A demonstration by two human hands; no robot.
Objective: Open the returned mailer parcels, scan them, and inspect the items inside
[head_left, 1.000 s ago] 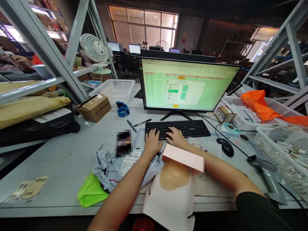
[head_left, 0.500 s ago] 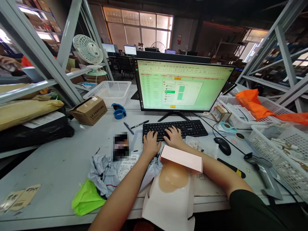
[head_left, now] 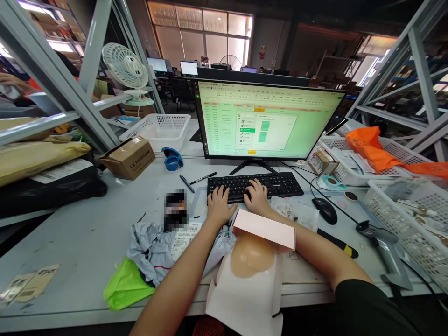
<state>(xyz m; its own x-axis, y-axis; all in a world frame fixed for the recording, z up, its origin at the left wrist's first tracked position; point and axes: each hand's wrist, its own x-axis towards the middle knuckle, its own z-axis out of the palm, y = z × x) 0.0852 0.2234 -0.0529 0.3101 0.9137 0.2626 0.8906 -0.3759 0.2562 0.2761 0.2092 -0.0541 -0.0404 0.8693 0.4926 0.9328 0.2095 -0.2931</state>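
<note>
Both hands rest on a black keyboard (head_left: 283,184) below a monitor (head_left: 259,126) that shows a spreadsheet and a pop-up window. My left hand (head_left: 219,205) lies with spread fingers on the keyboard's left end. Over its middle keys is my right hand (head_left: 257,198), fingers apart and holding nothing. Between my forearms sits an opened white and pink box (head_left: 245,298) with a smooth tan, rounded object (head_left: 252,256) in it. A crumpled grey plastic mailer (head_left: 150,252) with a printed label lies beside my left forearm, on a bright green bag (head_left: 126,287).
To the right are a mouse (head_left: 325,211), a barcode scanner (head_left: 387,254), a black and yellow cutter (head_left: 339,243) and white baskets (head_left: 406,219). On the left stand a cardboard box (head_left: 129,158), a blue tape roll (head_left: 172,160), two pens (head_left: 203,178) and a fan (head_left: 126,67).
My right hand has shifted slightly to the right along the keys. My left hand stays in about the same place. The view has tilted a little.
</note>
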